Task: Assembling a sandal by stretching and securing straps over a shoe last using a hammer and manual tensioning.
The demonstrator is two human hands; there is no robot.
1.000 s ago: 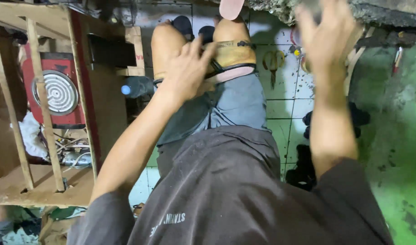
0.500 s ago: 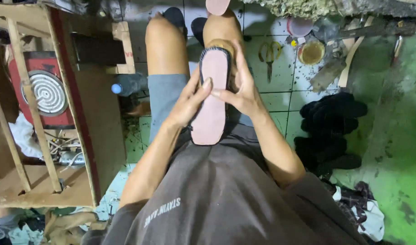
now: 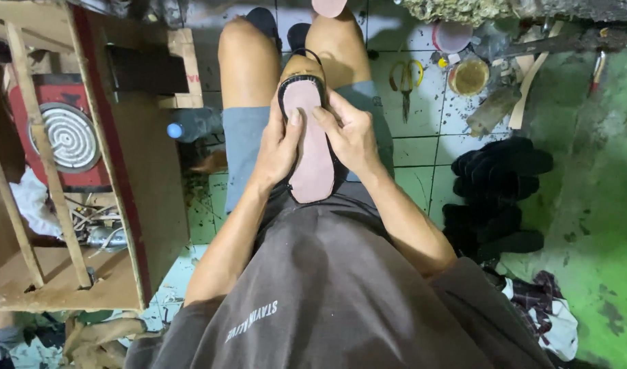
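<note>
A shoe lies sole-up on my lap, its pink insole board (image 3: 313, 160) framed by a black upper. My left hand (image 3: 278, 145) grips its left edge, thumb pressed on the pink surface. My right hand (image 3: 351, 133) holds the right edge, thumb and fingers curled over the black rim. Both thumbs meet near the toe end. My bare knees stick out beyond the shoe, above a green tiled floor.
A wooden frame (image 3: 115, 171) with a red electric coil stove (image 3: 64, 137) stands at my left. A plastic bottle (image 3: 190, 126) lies by my left thigh. Yellow-handled scissors (image 3: 405, 78), a glue tin (image 3: 469, 75) and a stack of black soles (image 3: 498, 191) are at the right.
A second ago both hands were raised apart above my knees; they came down onto the shoe. Since half a second ago the thumbs have shifted toward the toe end.
</note>
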